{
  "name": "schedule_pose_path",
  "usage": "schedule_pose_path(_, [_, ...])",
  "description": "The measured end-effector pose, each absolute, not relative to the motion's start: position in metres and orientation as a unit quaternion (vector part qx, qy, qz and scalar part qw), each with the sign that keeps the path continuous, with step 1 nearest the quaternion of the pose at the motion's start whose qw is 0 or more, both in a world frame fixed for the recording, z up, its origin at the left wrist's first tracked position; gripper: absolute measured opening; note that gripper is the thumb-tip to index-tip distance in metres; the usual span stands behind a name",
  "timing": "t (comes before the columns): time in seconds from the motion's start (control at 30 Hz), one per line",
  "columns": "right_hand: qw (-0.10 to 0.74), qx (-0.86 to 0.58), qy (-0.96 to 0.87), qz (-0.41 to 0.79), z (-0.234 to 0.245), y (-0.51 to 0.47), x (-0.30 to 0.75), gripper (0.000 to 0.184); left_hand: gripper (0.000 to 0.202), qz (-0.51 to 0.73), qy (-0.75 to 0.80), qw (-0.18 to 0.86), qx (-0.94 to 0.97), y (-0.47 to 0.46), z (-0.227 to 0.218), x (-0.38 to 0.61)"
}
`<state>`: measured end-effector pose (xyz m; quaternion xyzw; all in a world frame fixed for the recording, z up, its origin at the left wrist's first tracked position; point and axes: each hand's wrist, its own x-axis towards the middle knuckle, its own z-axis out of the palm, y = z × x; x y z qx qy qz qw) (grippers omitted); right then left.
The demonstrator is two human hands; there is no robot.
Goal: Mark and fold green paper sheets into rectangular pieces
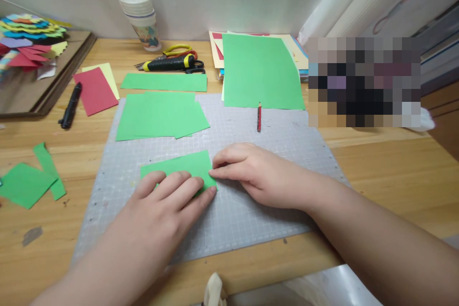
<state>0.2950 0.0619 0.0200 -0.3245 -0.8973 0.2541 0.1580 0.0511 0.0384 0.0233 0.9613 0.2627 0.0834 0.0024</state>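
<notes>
A small green sheet of paper (182,160) lies on the grey cutting mat (251,220). My left hand (172,201) is over its near side, with curled fingers on top and the thumb along the near right corner; the paper under the fingers is hidden. At the sheet's right edge my right hand (251,172) is closed, its thumb and index fingertips pinching the paper's edge. Just beyond lie overlapping green paper pieces (158,114). A short red and black pencil (259,118) rests on the mat, close to a large green sheet (261,71).
Behind the mat are a green strip (165,82), a black and yellow utility knife (165,63), scissors (178,49) and a stack of paper cups (143,24). To the left lie a black marker (71,107), red paper (96,91) and green scraps (27,184). A blurred patch covers the right rear.
</notes>
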Motion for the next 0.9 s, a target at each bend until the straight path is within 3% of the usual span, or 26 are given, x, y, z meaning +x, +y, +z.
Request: schedule_pose_path(0.9, [0.155,-0.323,-0.897,0.258,0.0203,0.0612,0.2949,0.032,0.06,0.082,0.266,0.002,0.961,0.0392,0.0209,0.0502])
